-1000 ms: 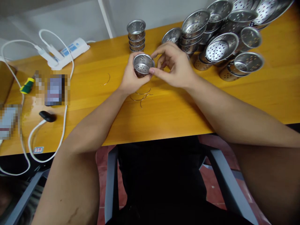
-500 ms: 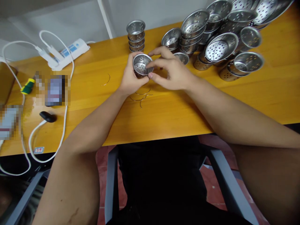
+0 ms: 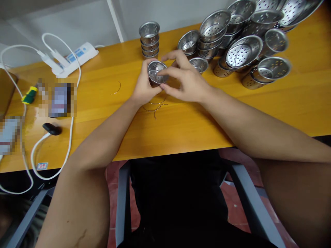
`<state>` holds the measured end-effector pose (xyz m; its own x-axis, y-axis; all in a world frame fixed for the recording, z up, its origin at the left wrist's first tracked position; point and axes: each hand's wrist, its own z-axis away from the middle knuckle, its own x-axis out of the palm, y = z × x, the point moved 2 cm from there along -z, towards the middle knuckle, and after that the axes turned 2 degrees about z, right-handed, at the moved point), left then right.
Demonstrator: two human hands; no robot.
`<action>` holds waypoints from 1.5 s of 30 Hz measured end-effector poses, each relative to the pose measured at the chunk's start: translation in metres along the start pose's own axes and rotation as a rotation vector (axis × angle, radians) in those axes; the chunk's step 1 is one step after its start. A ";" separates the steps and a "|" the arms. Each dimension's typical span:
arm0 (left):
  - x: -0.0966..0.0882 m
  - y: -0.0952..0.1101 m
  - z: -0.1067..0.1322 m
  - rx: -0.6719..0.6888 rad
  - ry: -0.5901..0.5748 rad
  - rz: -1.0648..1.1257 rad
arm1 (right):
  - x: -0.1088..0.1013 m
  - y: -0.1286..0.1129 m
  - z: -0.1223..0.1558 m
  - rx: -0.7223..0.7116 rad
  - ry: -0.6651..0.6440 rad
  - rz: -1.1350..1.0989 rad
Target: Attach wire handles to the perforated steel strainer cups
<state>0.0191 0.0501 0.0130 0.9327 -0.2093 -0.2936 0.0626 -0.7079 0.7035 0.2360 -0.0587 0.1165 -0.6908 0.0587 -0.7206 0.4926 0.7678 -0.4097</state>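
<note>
Fairly bright, even light is falling from overhead. It is glaring in pale streaks on the varnished table [image 3: 181,127], strongest far to the left of the left hand [image 3: 142,89]. Hard glints are sparkling on the small cup [image 3: 155,69] gripped by both hands and on the piled steel cups [image 3: 243,51] right of the right hand [image 3: 190,84]. Soft, short shadows are lying under the hands. The wide lens is bowing the table edge and stretching the forearms. Three patches left of the left hand are showing pixelated.
</note>
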 end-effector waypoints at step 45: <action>-0.013 0.035 0.001 -0.059 -0.095 -0.048 | -0.003 -0.006 -0.003 0.131 -0.167 0.295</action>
<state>0.0090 0.0276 0.0407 0.8903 -0.2411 -0.3862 0.1301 -0.6783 0.7232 0.2330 -0.0616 0.1228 -0.4179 0.1525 -0.8956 0.7291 0.6445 -0.2305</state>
